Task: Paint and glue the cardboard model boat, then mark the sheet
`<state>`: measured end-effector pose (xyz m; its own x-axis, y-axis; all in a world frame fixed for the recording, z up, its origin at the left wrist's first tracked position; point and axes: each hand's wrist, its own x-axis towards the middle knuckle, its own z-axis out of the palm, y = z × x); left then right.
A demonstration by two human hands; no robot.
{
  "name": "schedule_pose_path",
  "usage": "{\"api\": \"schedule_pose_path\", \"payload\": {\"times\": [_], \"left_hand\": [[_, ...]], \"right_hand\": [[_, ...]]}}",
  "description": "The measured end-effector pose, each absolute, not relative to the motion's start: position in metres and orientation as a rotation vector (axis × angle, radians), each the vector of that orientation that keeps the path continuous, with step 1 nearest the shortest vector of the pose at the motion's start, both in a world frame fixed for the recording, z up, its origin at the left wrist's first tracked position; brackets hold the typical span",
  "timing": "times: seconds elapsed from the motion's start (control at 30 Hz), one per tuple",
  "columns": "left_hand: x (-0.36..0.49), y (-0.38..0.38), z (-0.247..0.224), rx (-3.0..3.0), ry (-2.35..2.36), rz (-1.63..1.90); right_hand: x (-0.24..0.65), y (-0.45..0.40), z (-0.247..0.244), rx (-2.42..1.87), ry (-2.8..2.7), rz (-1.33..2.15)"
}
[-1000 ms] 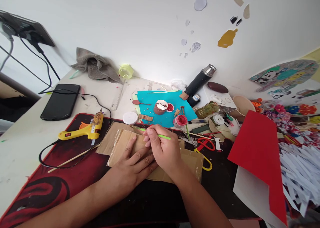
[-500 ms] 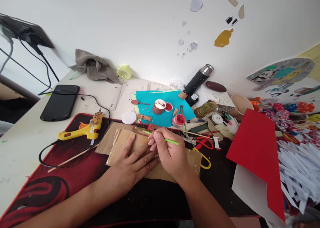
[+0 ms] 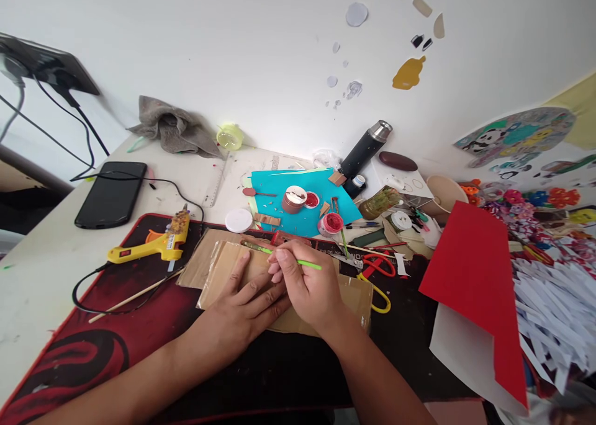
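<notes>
My left hand lies flat with fingers spread on a piece of brown cardboard that has shiny clear tape near its left side. Just right of it, my right hand is closed on a slim lime-green paintbrush, held like a pen. The brush's stained far end points left along the cardboard's upper edge; whether it touches is hard to tell. More cardboard shows beneath my right wrist. Behind the hands stand an open jar of red paint and a brown-and-white tub on blue paper.
A yellow glue gun with a black cable lies left, beside a wooden stick and a black phone. Scissors with red and yellow handles and folded red card are right. A thermos leans at the back.
My right hand and the brush have shifted slightly left, and more of the brush's stained end shows. My left hand stays in place on the cardboard. The view has tilted a little.
</notes>
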<state>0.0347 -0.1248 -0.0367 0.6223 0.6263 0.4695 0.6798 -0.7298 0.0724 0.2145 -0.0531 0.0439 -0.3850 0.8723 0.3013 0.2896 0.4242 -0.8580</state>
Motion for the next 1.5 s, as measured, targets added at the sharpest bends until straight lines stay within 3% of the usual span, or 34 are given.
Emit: {"api": "schedule_pose_path", "payload": {"times": [0.73, 1.5], "left_hand": [[0.031, -0.125, -0.040, -2.747, -1.061, -0.644], [0.030, -0.125, -0.040, -2.775, -1.093, -0.657]], "right_hand": [[0.268, -0.074, 0.045, -1.055, -1.578, 0.972], [0.259, -0.073, 0.041, -0.989, -1.544, 1.042]]}}
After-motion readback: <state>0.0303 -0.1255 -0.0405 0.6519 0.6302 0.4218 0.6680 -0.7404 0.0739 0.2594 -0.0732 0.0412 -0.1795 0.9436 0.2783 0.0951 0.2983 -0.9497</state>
